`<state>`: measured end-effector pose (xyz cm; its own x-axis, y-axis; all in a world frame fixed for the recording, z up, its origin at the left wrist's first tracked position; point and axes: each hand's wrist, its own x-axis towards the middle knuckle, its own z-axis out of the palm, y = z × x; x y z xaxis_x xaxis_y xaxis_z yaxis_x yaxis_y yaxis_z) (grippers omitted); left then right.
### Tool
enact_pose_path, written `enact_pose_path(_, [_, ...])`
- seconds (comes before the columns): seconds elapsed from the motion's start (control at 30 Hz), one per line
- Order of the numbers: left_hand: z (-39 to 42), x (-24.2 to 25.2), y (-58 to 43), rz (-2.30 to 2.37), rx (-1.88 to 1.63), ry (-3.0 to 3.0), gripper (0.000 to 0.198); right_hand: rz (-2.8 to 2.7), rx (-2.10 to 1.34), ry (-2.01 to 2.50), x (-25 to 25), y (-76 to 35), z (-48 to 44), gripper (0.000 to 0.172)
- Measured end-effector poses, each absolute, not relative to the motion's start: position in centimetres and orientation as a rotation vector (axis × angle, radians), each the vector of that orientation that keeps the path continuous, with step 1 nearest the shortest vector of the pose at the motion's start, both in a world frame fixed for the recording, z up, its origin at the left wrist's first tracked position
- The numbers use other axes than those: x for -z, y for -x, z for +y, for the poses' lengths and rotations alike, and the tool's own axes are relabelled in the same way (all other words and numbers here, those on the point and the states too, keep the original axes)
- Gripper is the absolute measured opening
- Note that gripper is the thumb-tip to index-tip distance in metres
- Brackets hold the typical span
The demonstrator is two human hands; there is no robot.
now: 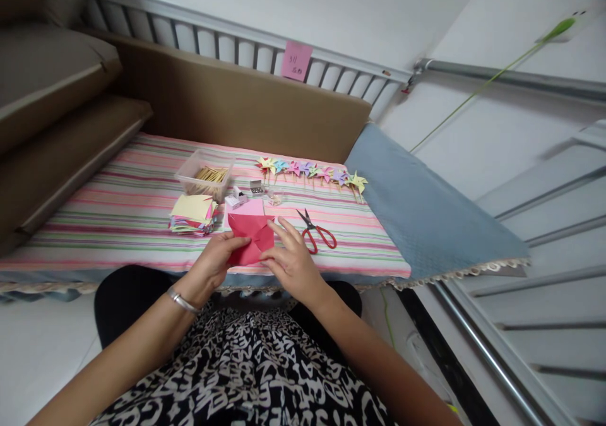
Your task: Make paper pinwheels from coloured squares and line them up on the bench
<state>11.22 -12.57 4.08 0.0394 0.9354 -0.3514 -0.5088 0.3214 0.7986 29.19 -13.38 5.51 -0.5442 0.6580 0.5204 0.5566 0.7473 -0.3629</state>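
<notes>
A red paper square (246, 225) with cuts in it is held above the striped cloth. My left hand (219, 255) pinches its left side, thumb on top. At its right edge my right hand (290, 259) has thumb and fingers closed on the paper near a corner. Beneath lies a pink sheet (250, 207), partly hidden. Scissors (310, 226) with red handles lie partly spread to the right of my right hand. A stack of coloured paper squares (192, 213) sits left of the red paper.
Behind the stack stands a clear plastic box (192, 167) of wooden sticks (211, 173). Small boxes (235, 197) are near the middle. A row of paper pinwheels (307, 170) lies at the back right. A brown board (237, 101) and cardboard boxes (61, 129) border the cloth.
</notes>
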Motion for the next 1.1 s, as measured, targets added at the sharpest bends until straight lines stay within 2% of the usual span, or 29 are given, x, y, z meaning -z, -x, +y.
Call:
enact_pose_path(0.33, [-13.3,-3.8,-12.2,0.985,-1.083,-0.633,0.022,-2.152,-0.289,1.038,-5.8,-27.8,-12.3,0.004])
enact_pose_path(0.73, [-13.4,-3.2,-12.0,0.92,-1.092,-0.62,0.02,-2.154,-0.293,1.077,-5.5,-27.7,-12.3,0.008])
enact_pose_path(1.1, [-13.4,-2.8,-11.6,0.884,-1.094,-0.634,0.01,-2.193,-0.309,1.155,-5.6,-27.4,-12.4,0.006])
